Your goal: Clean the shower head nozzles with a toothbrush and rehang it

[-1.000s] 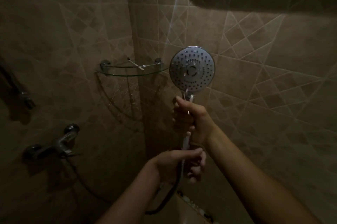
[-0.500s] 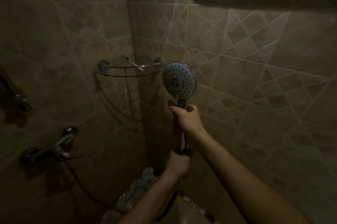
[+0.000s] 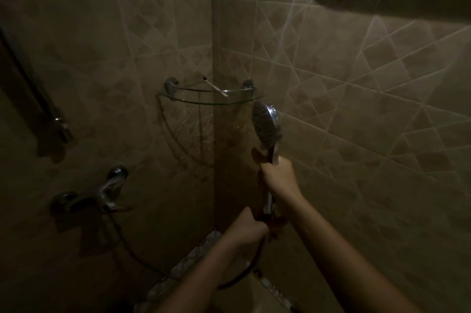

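Shower head (image 3: 265, 122) stands upright, its handle (image 3: 269, 200) clasped by right hand (image 3: 279, 177) above left hand (image 3: 251, 226).

- Wall tiles (image 3: 356, 108): dull beige-brown, crossed by pale lines forming diamonds and triangles; clearest from 1 to 4 o'clock, dimmer at 9 to 11 o'clock.
- Shower head (image 3: 266, 122), centre: shiny silver chrome, grey face speckled with dark nozzle dots.
- Corner shelf (image 3: 209, 101), 12 o'clock of centre: clear glass with a faint green edge and chrome brackets.
- Thin stick (image 3: 215, 87) on the shelf: white with a dark tip.
- Mixer tap (image 3: 102, 195), 8 o'clock: chrome, darkly reflective.
- Hose (image 3: 244, 274), 6 o'clock: dark grey.
- Floor strip (image 3: 188, 259), 6 o'clock: pale mosaic with small mottled pieces.
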A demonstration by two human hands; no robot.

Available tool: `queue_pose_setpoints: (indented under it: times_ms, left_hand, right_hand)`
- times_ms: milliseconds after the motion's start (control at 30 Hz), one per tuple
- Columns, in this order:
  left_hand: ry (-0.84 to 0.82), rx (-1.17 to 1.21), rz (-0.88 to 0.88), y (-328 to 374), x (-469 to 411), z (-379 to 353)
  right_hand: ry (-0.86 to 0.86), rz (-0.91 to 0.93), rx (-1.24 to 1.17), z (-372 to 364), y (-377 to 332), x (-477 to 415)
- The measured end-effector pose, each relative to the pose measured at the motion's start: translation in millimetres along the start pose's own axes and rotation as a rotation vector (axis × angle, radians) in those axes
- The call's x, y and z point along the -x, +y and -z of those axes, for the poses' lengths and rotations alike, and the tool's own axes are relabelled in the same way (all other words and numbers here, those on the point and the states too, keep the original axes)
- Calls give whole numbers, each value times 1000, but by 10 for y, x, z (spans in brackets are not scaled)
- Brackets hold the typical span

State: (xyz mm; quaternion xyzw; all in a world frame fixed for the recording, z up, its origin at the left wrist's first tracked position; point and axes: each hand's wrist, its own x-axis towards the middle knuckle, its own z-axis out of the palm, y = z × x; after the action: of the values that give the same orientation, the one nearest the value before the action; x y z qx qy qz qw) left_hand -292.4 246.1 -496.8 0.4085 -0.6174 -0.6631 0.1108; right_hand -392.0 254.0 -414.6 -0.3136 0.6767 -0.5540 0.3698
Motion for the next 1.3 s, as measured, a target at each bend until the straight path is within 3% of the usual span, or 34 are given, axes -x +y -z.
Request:
queue_pose_setpoints:
  times_ms: [67, 167, 367, 567, 700, 867, 1100, 1300]
  left_hand:
    - [-22, -75, 13, -95, -13, 212]
    - [15, 39, 27, -357, -115, 516]
    - [335, 278, 167, -828, -234, 1326]
    - [551, 351, 268, -1319, -336, 2226]
    - [652, 635, 302, -1493, -350, 2637]
    - [716, 967, 183, -1535, -457, 2925]
    - [710, 808, 149, -1745, -468, 2994]
    - [668, 740, 231, -1696, -274, 3046]
  right_hand:
    - [17, -1, 33, -89, 82, -69]
    - [13, -27, 12, -224, 183, -155]
    - [43, -112, -26, -377, 502, -401]
    - [61, -194, -76, -529, 830, -648]
    - [105, -255, -48, -677, 1099, -876]
    - [149, -263, -106, -886, 1321, -1129]
    - [204, -215, 2, -1010, 1554, -1314]
    - [253, -209, 144, -1022, 1748, -1381]
